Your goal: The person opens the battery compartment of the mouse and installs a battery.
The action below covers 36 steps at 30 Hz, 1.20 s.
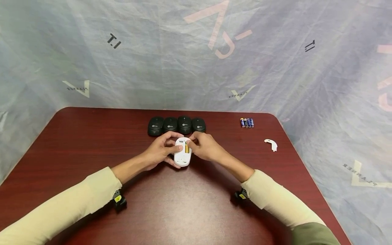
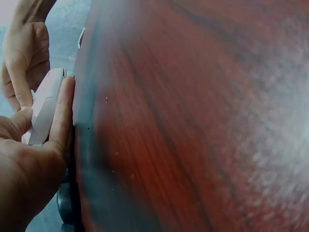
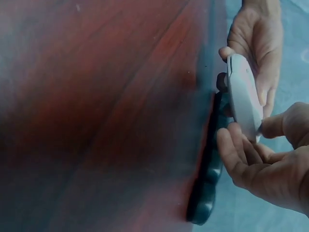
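A white computer mouse is held above the table with its underside facing up. Its battery compartment lies uncovered, and a yellow battery shows in it. My left hand grips the mouse from the left, thumb across the underside and fingers round the edge. From the right, my right hand pinches the mouse's far end, its thumb at the top of the battery. In the right wrist view, that hand's fingers are beneath the mouse's end. Whether the thumb touches the battery is hard to tell.
Several black mice stand in a row behind the hands. At the back right are several small batteries. A white curved cover lies near the right edge of the dark red table. A printed grey cloth hangs behind.
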### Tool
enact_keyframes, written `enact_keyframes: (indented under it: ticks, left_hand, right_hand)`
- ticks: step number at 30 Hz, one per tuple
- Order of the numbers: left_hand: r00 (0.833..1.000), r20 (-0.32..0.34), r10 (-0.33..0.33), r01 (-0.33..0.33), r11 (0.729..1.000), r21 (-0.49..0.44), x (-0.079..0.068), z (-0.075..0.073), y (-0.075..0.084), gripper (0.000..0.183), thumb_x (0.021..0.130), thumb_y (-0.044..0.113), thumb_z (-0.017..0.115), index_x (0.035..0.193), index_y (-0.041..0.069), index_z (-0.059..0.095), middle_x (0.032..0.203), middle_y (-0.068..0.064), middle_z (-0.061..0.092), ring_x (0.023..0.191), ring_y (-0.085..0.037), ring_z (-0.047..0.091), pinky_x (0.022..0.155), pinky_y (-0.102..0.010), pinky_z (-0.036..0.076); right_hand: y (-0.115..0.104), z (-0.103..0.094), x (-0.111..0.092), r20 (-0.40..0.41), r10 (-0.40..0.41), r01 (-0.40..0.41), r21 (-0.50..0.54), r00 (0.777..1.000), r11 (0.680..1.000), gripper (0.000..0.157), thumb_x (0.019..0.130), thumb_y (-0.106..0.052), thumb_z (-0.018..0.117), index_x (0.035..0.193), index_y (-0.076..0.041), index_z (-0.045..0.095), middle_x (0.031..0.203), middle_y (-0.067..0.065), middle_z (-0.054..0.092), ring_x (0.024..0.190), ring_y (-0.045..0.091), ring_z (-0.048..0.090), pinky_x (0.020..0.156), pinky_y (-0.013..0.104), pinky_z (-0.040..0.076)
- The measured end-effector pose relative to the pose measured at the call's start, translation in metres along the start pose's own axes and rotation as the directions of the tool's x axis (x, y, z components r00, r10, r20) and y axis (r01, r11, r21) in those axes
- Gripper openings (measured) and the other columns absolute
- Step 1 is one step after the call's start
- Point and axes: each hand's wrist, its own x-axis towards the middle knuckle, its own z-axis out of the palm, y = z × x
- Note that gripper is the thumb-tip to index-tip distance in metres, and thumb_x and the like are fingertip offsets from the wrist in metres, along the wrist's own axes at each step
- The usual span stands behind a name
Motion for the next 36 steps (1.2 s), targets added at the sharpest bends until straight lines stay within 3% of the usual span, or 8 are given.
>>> enact_keyframes:
  ticks: [2,5,9,14,19,25,27,36]
  left_hand:
    - [1.0,-0.005,-0.004,0.004,1.0,0.003,0.0,-0.003,0.0,0.05,0.113,0.0,0.064,0.16,0.0,0.046,0.118,-0.018,0.07,0.092,-0.031,0.079,0.074,-0.062,0.073]
    - [1.0,-0.018,-0.019,0.02,0.999,0.033,-0.002,-0.008,0.002,0.05,0.113,0.002,0.065,0.16,0.001,0.046,0.12,-0.019,0.071,0.094,-0.029,0.079,0.075,-0.06,0.073]
    - [0.997,-0.041,-0.065,0.069,0.991,0.113,-0.004,-0.015,0.005,0.05,0.113,0.003,0.066,0.16,0.003,0.048,0.118,-0.02,0.074,0.091,-0.025,0.078,0.073,-0.049,0.074]
    - [0.993,-0.067,-0.1,0.11,0.98,0.166,-0.01,-0.024,0.01,0.053,0.112,0.002,0.067,0.16,0.001,0.047,0.12,-0.022,0.075,0.089,-0.023,0.077,0.072,-0.042,0.074]
    - [0.988,-0.078,-0.131,0.143,0.972,0.187,-0.018,-0.034,0.015,0.057,0.111,0.002,0.067,0.162,-0.002,0.042,0.126,-0.026,0.074,0.092,-0.023,0.077,0.076,-0.043,0.074]
    - [0.982,-0.118,-0.145,0.164,0.972,0.171,-0.029,-0.048,0.017,0.057,0.11,0.001,0.068,0.158,-0.006,0.038,0.126,-0.025,0.073,0.092,-0.022,0.077,0.077,-0.045,0.074]
    - [0.98,-0.131,-0.149,0.169,0.973,0.159,-0.032,-0.052,0.017,0.057,0.11,0.001,0.068,0.157,-0.008,0.038,0.126,-0.023,0.071,0.092,-0.022,0.076,0.078,-0.045,0.075]
    - [0.953,-0.242,-0.182,0.235,0.948,0.215,-0.049,-0.069,0.024,0.061,0.11,0.01,0.072,0.161,-0.007,0.044,0.124,-0.016,0.061,0.092,-0.018,0.073,0.076,-0.04,0.074]
  right_hand:
    - [-0.004,0.001,0.002,-0.023,-0.026,0.024,-0.094,0.999,0.995,0.023,0.112,-0.022,0.066,0.12,-0.003,0.077,0.109,0.009,0.084,0.092,0.016,0.076,0.079,0.03,0.064]
    - [-0.007,0.004,0.005,-0.027,-0.021,0.019,-0.09,0.999,0.996,0.024,0.113,-0.022,0.066,0.121,-0.003,0.078,0.104,0.007,0.084,0.086,0.015,0.076,0.074,0.028,0.063]
    - [-0.008,0.011,0.007,0.007,0.053,-0.053,0.053,0.999,0.997,0.025,0.115,-0.022,0.066,0.121,-0.001,0.078,0.098,0.009,0.083,0.075,0.016,0.077,0.067,0.029,0.065]
    - [-0.008,0.02,0.012,0.068,0.13,-0.143,0.249,0.989,0.958,0.029,0.116,-0.023,0.066,0.12,0.004,0.076,0.092,0.017,0.082,0.076,0.024,0.083,0.074,0.039,0.073]
    - [-0.011,0.029,0.016,0.149,0.157,-0.206,0.417,0.976,0.885,0.025,0.113,-0.016,0.069,0.12,0.008,0.072,0.097,0.018,0.081,0.081,0.024,0.083,0.082,0.042,0.074]
    - [-0.017,0.041,0.019,0.245,0.178,-0.295,0.621,0.953,0.726,0.025,0.11,-0.003,0.069,0.129,0.011,0.062,0.115,0.02,0.078,0.094,0.021,0.078,0.101,0.045,0.071]
    - [-0.019,0.045,0.021,0.266,0.178,-0.313,0.655,0.947,0.688,0.027,0.11,-0.001,0.067,0.133,0.012,0.061,0.121,0.021,0.077,0.099,0.021,0.077,0.106,0.045,0.069]
    - [-0.037,0.064,0.03,0.343,0.157,-0.361,0.687,0.926,0.63,0.038,0.111,-0.001,0.059,0.147,0.015,0.056,0.142,0.029,0.071,0.115,0.025,0.075,0.118,0.046,0.063]
